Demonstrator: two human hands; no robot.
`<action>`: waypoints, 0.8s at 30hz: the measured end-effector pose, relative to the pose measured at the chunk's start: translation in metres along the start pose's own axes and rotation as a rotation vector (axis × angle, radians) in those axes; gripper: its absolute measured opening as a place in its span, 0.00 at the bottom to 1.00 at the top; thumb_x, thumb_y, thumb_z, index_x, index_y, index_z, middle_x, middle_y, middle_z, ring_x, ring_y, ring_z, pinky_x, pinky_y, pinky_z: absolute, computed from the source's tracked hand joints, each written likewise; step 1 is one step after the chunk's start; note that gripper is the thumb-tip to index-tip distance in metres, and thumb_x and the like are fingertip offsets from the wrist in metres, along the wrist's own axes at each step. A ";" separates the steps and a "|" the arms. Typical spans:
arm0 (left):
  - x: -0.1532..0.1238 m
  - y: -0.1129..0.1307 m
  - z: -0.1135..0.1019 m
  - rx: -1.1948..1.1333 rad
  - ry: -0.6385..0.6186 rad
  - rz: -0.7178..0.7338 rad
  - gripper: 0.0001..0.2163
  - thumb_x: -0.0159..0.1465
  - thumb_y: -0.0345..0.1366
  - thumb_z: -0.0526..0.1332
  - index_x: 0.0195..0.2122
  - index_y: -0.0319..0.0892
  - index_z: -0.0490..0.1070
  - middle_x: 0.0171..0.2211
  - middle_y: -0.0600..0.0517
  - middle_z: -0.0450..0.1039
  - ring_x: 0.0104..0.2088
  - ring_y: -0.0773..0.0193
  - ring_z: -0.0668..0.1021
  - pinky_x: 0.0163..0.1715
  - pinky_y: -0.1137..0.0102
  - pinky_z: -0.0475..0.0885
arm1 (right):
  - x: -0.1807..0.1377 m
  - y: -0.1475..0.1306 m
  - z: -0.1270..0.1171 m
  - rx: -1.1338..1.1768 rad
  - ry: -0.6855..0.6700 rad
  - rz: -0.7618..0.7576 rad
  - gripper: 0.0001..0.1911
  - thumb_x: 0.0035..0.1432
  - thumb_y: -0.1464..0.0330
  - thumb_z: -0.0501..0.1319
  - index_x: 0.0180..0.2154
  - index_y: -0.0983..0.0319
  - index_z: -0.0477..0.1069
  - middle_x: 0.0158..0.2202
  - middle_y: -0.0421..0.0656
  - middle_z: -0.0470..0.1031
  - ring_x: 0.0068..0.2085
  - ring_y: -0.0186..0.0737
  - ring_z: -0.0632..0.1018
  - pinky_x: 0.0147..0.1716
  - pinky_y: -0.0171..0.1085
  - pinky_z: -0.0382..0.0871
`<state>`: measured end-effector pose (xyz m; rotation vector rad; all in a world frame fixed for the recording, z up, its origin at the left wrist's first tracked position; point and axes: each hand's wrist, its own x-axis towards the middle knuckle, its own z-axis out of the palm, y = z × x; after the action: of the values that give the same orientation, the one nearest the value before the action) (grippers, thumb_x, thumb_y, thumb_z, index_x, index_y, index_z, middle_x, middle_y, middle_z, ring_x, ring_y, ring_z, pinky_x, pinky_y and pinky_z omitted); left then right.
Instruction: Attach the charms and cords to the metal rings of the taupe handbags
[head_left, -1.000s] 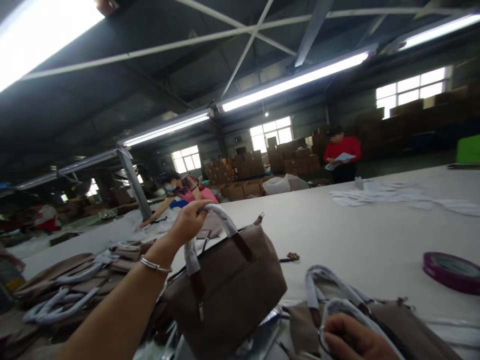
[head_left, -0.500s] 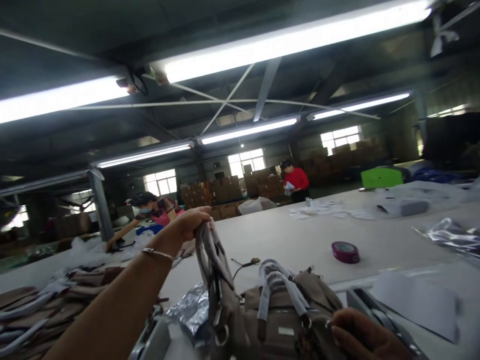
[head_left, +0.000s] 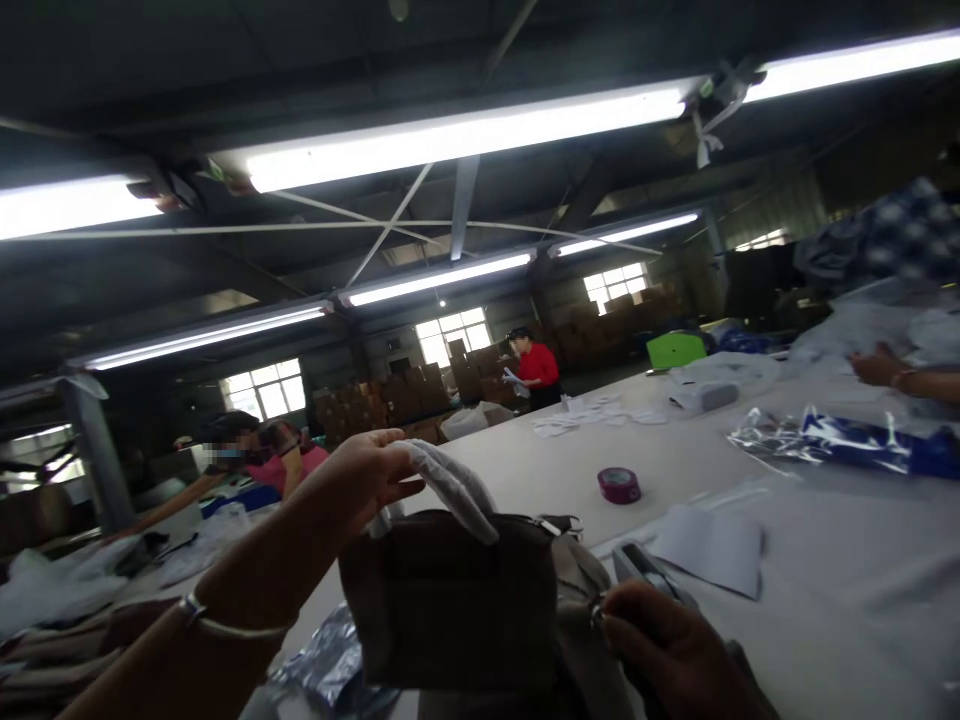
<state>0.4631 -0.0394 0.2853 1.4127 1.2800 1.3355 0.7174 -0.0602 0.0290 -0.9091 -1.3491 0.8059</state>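
My left hand (head_left: pixel 360 485) is closed round the paper-wrapped handles (head_left: pixel 450 485) of a brown handbag (head_left: pixel 450 600), which hangs upright just above the white table (head_left: pixel 825 560). A silver bangle (head_left: pixel 225 625) sits on that wrist. My right hand (head_left: pixel 667 650), at the bottom edge, is curled against the bag's right side near a metal ring. What its fingers grip is dark and hard to make out. A second brown bag shows partly behind the first.
A purple tape roll (head_left: pixel 619 485) lies mid-table beside white paper sheets (head_left: pixel 709 550). Shiny plastic wrap (head_left: pixel 840 445) and another person's hand (head_left: pixel 877 368) are at right. People work at left (head_left: pixel 255 460) and far back in red (head_left: pixel 536 365). Brown bags pile at left (head_left: pixel 60 650).
The view has swung right and lower. The bag held by my left hand has turned from edge-on to face me. My right hand has risen to the bag's side.
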 end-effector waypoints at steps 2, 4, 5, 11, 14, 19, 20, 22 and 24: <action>-0.015 0.002 0.002 0.047 -0.047 -0.012 0.13 0.50 0.20 0.66 0.37 0.37 0.72 0.32 0.47 0.80 0.33 0.59 0.82 0.36 0.66 0.81 | -0.001 -0.010 0.000 0.046 0.042 0.011 0.20 0.54 0.49 0.68 0.30 0.59 0.76 0.25 0.39 0.74 0.30 0.39 0.74 0.30 0.31 0.71; -0.029 0.007 0.003 0.034 -0.046 -0.027 0.17 0.49 0.20 0.67 0.41 0.38 0.73 0.34 0.48 0.80 0.35 0.58 0.83 0.38 0.65 0.81 | -0.001 -0.019 -0.001 0.084 0.047 0.014 0.20 0.53 0.49 0.69 0.29 0.59 0.76 0.26 0.39 0.74 0.30 0.39 0.74 0.31 0.31 0.71; -0.034 0.009 0.004 0.023 -0.048 -0.035 0.18 0.50 0.20 0.67 0.41 0.38 0.73 0.34 0.47 0.81 0.36 0.58 0.83 0.39 0.64 0.81 | -0.002 -0.023 -0.002 0.100 0.041 0.013 0.20 0.53 0.48 0.69 0.29 0.59 0.76 0.26 0.40 0.74 0.30 0.39 0.74 0.30 0.32 0.71; -0.031 -0.025 0.016 -0.095 -0.008 -0.153 0.10 0.54 0.21 0.66 0.36 0.36 0.70 0.32 0.44 0.79 0.35 0.57 0.83 0.39 0.64 0.81 | -0.002 -0.024 0.004 0.086 -0.007 0.004 0.18 0.55 0.51 0.67 0.30 0.60 0.75 0.27 0.40 0.74 0.30 0.39 0.74 0.30 0.33 0.70; -0.021 -0.093 0.024 -0.127 0.067 -0.270 0.11 0.53 0.19 0.63 0.35 0.39 0.68 0.26 0.50 0.75 0.32 0.60 0.81 0.41 0.64 0.80 | 0.001 -0.001 0.016 0.104 -0.094 0.034 0.17 0.58 0.53 0.65 0.31 0.61 0.74 0.25 0.39 0.72 0.29 0.38 0.73 0.29 0.33 0.69; -0.012 -0.201 0.024 -0.052 0.162 -0.337 0.25 0.48 0.21 0.66 0.49 0.38 0.69 0.23 0.56 0.71 0.30 0.58 0.79 0.33 0.65 0.76 | -0.002 0.034 0.030 -0.008 -0.245 0.077 0.17 0.61 0.54 0.62 0.33 0.62 0.74 0.28 0.40 0.73 0.31 0.39 0.74 0.30 0.33 0.69; -0.011 -0.213 0.021 -0.035 0.172 -0.333 0.30 0.47 0.21 0.66 0.53 0.39 0.68 0.23 0.56 0.71 0.30 0.57 0.79 0.31 0.65 0.75 | -0.005 0.037 0.033 -0.033 -0.272 0.087 0.17 0.61 0.54 0.62 0.33 0.62 0.74 0.28 0.40 0.74 0.31 0.39 0.74 0.30 0.33 0.70; -0.015 -0.222 0.010 -0.002 0.184 -0.301 0.34 0.44 0.22 0.68 0.55 0.40 0.69 0.20 0.57 0.70 0.29 0.56 0.77 0.30 0.66 0.72 | -0.012 0.041 0.038 -0.073 -0.288 0.097 0.17 0.61 0.54 0.62 0.33 0.61 0.75 0.28 0.40 0.75 0.31 0.40 0.75 0.30 0.32 0.70; -0.028 -0.220 -0.001 -0.003 0.131 -0.238 0.29 0.43 0.24 0.71 0.50 0.44 0.76 0.19 0.56 0.70 0.30 0.56 0.76 0.33 0.66 0.71 | -0.020 0.046 0.045 -0.097 -0.288 0.097 0.19 0.59 0.51 0.63 0.31 0.60 0.76 0.28 0.41 0.76 0.31 0.41 0.76 0.30 0.32 0.71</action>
<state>0.4314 -0.0284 0.0660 1.1446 1.4807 1.2826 0.6721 -0.0544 -0.0208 -0.9661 -1.6159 0.9807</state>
